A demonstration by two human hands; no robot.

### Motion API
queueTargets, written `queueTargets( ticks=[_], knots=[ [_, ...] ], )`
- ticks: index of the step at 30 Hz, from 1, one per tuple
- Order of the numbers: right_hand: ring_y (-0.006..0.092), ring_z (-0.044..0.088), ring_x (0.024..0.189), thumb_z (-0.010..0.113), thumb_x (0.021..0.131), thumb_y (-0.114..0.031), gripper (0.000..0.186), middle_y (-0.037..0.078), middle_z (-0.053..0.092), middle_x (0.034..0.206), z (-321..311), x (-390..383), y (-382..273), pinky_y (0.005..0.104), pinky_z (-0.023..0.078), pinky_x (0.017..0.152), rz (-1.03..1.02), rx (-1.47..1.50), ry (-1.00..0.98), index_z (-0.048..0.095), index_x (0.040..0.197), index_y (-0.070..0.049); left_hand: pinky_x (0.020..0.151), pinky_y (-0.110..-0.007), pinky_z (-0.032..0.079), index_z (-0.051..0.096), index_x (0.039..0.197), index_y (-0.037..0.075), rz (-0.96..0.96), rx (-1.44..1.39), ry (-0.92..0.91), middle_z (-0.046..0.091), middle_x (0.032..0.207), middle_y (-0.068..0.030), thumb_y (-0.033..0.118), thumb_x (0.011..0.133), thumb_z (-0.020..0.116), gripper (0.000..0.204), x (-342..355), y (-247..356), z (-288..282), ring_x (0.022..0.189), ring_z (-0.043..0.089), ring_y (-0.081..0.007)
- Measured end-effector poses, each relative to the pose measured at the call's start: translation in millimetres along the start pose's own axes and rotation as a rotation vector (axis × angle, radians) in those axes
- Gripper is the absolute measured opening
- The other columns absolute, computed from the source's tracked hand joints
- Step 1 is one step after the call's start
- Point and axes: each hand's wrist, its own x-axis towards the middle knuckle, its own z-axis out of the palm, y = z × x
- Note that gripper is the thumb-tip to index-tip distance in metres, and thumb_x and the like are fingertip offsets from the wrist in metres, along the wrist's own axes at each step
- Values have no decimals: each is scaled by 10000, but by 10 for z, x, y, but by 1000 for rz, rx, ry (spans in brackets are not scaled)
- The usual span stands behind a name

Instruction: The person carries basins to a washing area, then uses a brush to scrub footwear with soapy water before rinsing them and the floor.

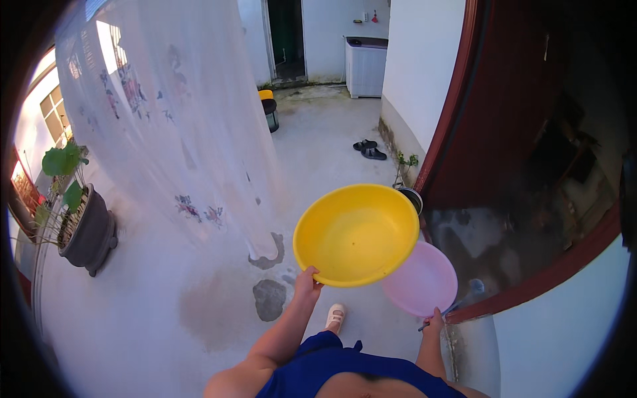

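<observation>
A wide yellow basin (355, 233) is held up in front of me, tilted so that its inside faces me. My left hand (307, 281) is closed on its lower left rim. To the right and partly behind it is a pink basin (422, 278), which my right hand (434, 321) grips by the lower edge. A thin greyish stick-like thing (424, 326) shows beside the right fingers; whether the hand grips that too is unclear. The yellow basin hides the upper left part of the pink one.
A sheer white flowered curtain (179, 119) hangs at left, near a potted plant (86, 229). Dark slippers (369, 150) lie ahead, and a white washing machine (365, 68) stands farther back. At right is a red-framed doorway (443, 126). Wet patches (269, 300) mark the concrete.
</observation>
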Motion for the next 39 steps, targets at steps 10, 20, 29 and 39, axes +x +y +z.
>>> queueTargets(
  ticks=[10, 20, 29, 39],
  knots=[
    [73, 311, 374, 552, 788, -152, 133, -11, 386, 570, 2572, 921, -723, 199, 256, 320, -69, -326, -129, 435, 788, -88, 756, -434, 400, 430, 974, 62, -57, -34, 105, 490, 893, -76, 38, 671, 480, 308, 2661, 539, 2249, 808, 493, -200],
    [76, 324, 359, 559, 776, -109, 142, 10, 414, 571, 6293, 2374, -816, 221, 266, 303, -24, -621, -392, 477, 840, -13, 649, -366, 449, 473, 942, 49, 349, 24, 594, 528, 897, -78, 13, 652, 492, 293, 4598, 2003, 2251, 796, 537, -197],
    [85, 312, 349, 572, 776, -150, 146, -15, 377, 501, 9876, 3250, -195, 234, 260, 323, -42, -713, -597, 479, 741, -43, 505, -217, 423, 484, 907, -10, 657, -92, 990, 549, 816, -86, -18, 659, 464, 248, 5687, 3086, 2242, 682, 561, -162],
    [87, 323, 363, 598, 764, -141, 176, -2, 386, 519, 12192, 4222, -518, 230, 263, 323, -76, -666, -421, 462, 778, -30, 743, -475, 382, 491, 903, 129, 466, -469, 776, 526, 810, 7, 96, 671, 471, 235, 9136, 4542, 3683, 686, 479, -114]
  ],
)
